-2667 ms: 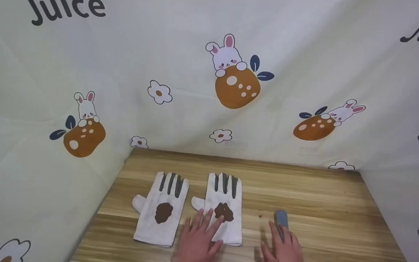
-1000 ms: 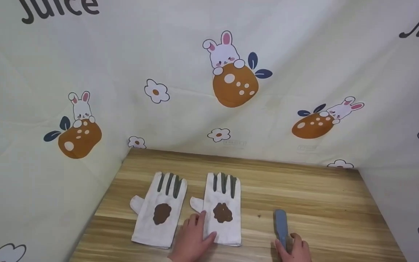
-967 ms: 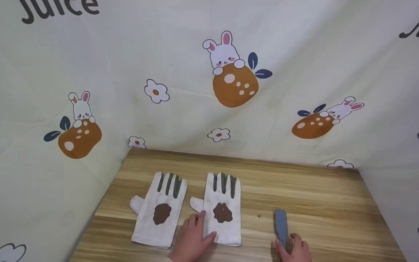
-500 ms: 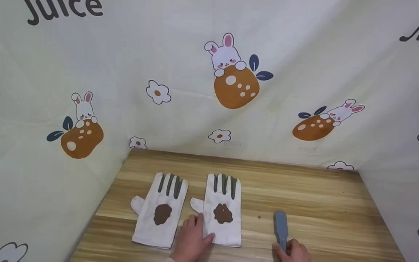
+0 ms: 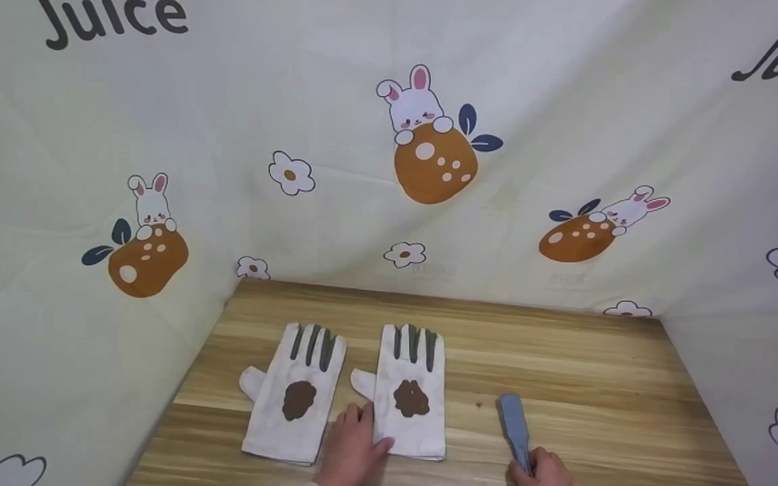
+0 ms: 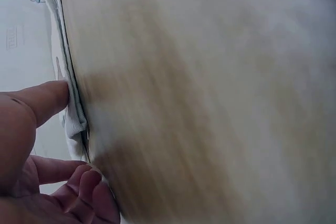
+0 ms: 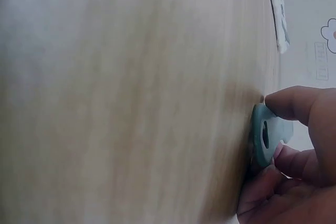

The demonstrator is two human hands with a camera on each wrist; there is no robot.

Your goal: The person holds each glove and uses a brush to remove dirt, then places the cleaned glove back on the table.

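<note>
Two white gloves lie palm up and fingers away, each with a brown patch on the palm and grey strips between the fingers. At the lower left corner of the right-hand glove [image 5: 423, 425], my left hand [image 5: 352, 445] grips the cuff edge, thumb at its near edge and index finger along its side. In the left wrist view the thumb [image 6: 50, 98] meets the cuff and the other fingers curl. My right hand [image 5: 543, 467] pinches the narrow handle of a blue-grey, flat-headed brush-like tool [image 5: 514, 418]. Its rounded handle end [image 7: 265, 135], with a hole, shows in the right wrist view.
The other glove [image 5: 271, 432] lies to the left of my left hand. All of it rests on a wood-grain table [image 5: 564, 351], walled at the back and both sides by pale cloth [image 5: 335, 223] printed with rabbits, oranges and flowers.
From lying spread on the glove, my left hand has drawn back to its lower left corner. My right hand has slid down to the tool's handle, and the tool's head has swung slightly left.
</note>
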